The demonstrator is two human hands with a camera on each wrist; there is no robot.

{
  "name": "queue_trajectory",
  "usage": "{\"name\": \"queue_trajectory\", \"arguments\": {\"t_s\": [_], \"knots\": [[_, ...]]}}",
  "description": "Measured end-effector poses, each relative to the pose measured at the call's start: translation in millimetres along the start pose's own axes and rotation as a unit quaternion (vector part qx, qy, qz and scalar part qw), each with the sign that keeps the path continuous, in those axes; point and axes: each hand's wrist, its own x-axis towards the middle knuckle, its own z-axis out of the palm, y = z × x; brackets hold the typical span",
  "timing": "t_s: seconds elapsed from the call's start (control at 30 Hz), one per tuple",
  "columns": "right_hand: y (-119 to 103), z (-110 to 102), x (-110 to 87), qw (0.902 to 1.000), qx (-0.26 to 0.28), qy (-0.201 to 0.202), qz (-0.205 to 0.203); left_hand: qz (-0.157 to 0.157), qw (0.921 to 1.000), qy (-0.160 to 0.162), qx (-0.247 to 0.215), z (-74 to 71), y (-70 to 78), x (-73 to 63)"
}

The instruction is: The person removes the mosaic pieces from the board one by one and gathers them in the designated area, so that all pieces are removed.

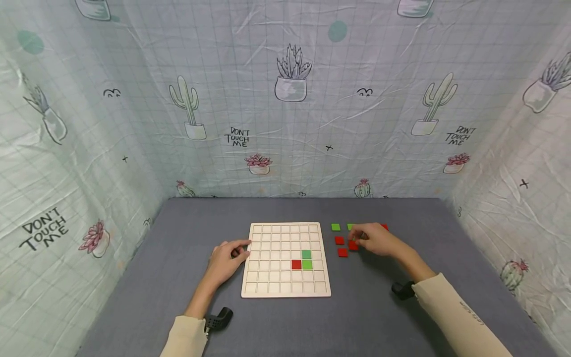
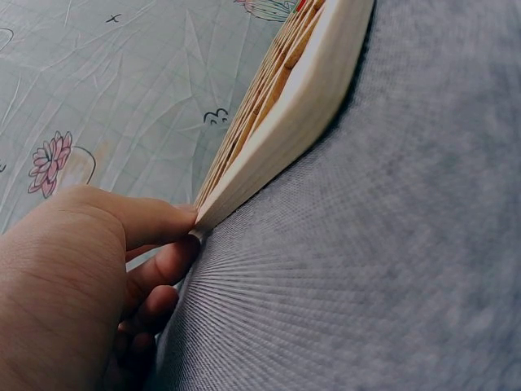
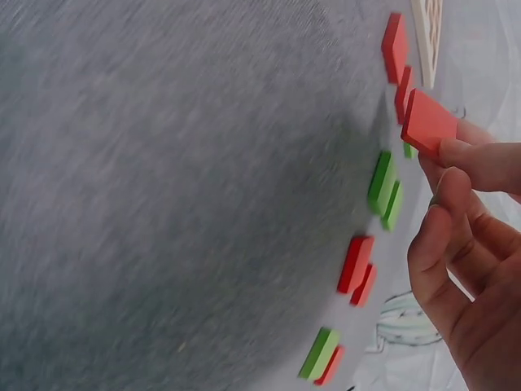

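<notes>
In the head view, a pale wooden board (image 1: 267,275) with a grid of square recesses lies on the table. One red tile (image 1: 296,265) and two green tiles (image 1: 307,265) sit in its cells. My left hand (image 1: 225,260) touches the board's left edge with thumb and forefinger; the left wrist view shows the fingertips against the rim (image 2: 269,155). To the right of the board, my right hand (image 1: 374,239) pinches a red square tile (image 3: 429,124) between thumb and finger, raised above the table in the right wrist view.
Loose red tiles (image 1: 342,253) and green tiles (image 1: 335,227) lie right of the board, some partly behind my right hand. More tiles (image 3: 356,265) show in the right wrist view. A grey cloth (image 1: 285,327) covers the table, with a printed curtain (image 1: 214,168) behind.
</notes>
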Motion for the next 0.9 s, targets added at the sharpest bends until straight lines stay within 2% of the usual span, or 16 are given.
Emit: {"name": "queue_trajectory", "arguments": {"t_s": [0.4, 0.9], "knots": [[12.3, 5.3, -10.2, 1.0000, -0.006, 0.004, -0.003, 0.002, 1.0000, 0.002, 0.005, -1.2, 0.3, -0.4], [12.6, 8.1, -8.3, 0.9998, 0.004, -0.010, 0.017, 0.008, 0.9999, 0.004, 0.008, -1.4, 1.6, 0.0]]}}
